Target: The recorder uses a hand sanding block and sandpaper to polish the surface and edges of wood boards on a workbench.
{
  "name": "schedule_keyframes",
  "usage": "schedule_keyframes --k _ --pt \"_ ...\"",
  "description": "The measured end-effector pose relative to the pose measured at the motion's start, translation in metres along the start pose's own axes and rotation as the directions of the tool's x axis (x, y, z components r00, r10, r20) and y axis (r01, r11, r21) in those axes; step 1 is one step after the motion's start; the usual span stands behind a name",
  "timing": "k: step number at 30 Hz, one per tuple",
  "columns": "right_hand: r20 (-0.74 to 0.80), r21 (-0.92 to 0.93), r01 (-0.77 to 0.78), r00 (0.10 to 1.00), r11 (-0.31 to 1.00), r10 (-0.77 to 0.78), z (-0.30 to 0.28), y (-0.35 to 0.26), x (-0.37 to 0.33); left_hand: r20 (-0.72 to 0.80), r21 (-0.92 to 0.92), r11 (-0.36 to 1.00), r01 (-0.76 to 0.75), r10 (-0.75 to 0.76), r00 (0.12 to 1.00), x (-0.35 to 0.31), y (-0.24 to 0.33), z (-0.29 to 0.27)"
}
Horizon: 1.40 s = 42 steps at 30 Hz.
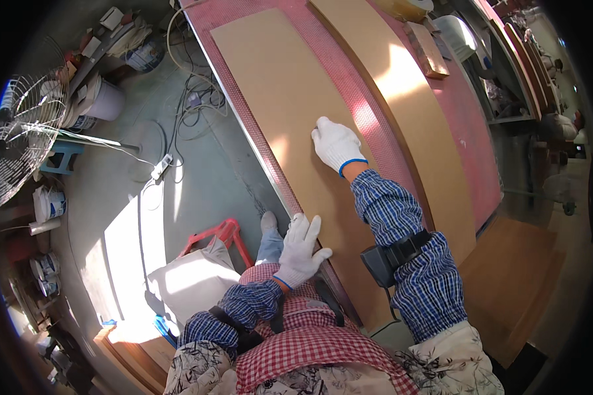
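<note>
A long tan board lies on a table with a red-pink textured cover. Near the middle of this board rests my right hand, in a white knit glove with a blue cuff. Its fingers are curled in, and anything they may hold is hidden. At the board's near left edge is my left hand, gloved in white too, fingers spread and nothing seen in it. Alongside on the right lies a second long tan board, with a strip of the cover showing between the two.
A wrapped block and a tape roll sit at the table's far right. On the left are a standing fan, cables, buckets and a red stool. Brown panels lie at lower right.
</note>
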State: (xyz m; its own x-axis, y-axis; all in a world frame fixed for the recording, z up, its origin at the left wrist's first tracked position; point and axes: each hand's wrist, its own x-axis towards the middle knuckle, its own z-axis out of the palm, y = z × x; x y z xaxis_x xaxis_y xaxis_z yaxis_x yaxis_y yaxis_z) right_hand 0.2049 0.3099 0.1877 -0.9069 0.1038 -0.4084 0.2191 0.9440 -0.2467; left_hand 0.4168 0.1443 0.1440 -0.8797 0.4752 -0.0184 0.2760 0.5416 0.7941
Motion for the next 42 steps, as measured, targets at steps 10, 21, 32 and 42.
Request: schedule_keyframes --k 10,21,32,42 --pt "-0.106 -0.085 0.127 0.985 0.988 -0.136 -0.053 -0.075 0.166 0.072 -0.085 0.996 -0.025 0.031 0.997 -0.003 0.003 0.009" --pt "-0.071 -0.186 0.183 0.977 0.965 -0.199 -0.093 -0.134 0.302 -0.016 -0.14 0.987 -0.078 0.077 0.997 -0.013 0.0 0.019" --pt "0.071 0.212 0.142 0.985 0.967 -0.16 -0.106 -0.162 0.293 -0.183 -0.073 0.99 -0.119 0.104 0.977 -0.029 -0.001 0.042" --pt "0.05 0.101 0.183 0.981 0.978 -0.188 -0.106 -0.159 0.274 -0.056 -0.124 0.988 -0.096 0.09 0.994 -0.015 -0.003 0.025"
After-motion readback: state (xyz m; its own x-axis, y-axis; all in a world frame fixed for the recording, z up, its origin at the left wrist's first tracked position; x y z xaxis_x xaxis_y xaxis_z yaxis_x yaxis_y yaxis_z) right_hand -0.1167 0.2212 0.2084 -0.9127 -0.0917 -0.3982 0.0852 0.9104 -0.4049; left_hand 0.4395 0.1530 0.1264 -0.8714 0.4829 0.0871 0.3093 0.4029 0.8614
